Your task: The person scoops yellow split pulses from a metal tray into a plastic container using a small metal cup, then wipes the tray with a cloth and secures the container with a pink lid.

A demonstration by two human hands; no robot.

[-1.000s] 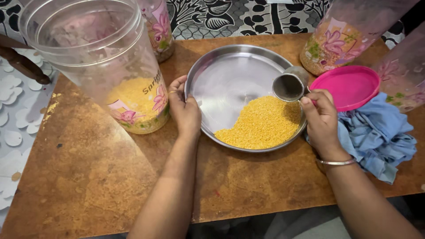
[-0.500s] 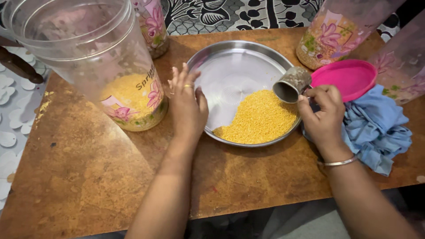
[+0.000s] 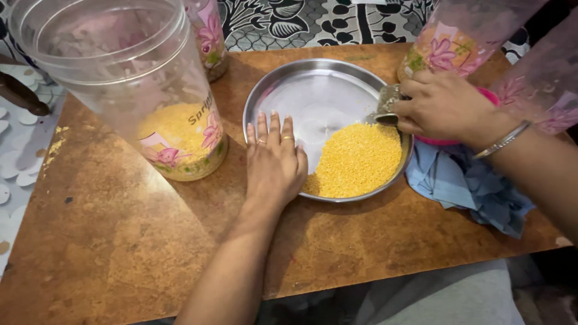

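Head view: a person is working over a round steel plate [image 3: 313, 90] sitting on a worn brown table [image 3: 120, 229], with a heap of small yellow split lentils [image 3: 356, 159] lying in the plate's near right part. The left hand [image 3: 274, 162] is resting flat, fingers stretched out and close together, palm down across the plate's near left rim, gripping nothing. The right hand [image 3: 442, 108] is curling around a small steel cup [image 3: 386, 107] at the plate's right edge, its mouth tipping down just above the heap; whether any grain is left inside cannot be told.

The lentils are looking dry, loose and light, likely to roll and scatter, so they are best handled by scooping or by tilting the plate rather than pinching. The plate is looking thin, stiff and slick, and is probably easiest to take by its raised rim. The cup is small and rigid, and a wrap around its wall is seeming secure.

Standing left of the plate is a clear plastic jar [image 3: 144, 90] with flower prints, open-topped and partly filled with the same yellow grain. Lying right of the plate are a blue cloth [image 3: 463, 186] and a pink lid [image 3: 439, 141], mostly hidden under the right wrist.
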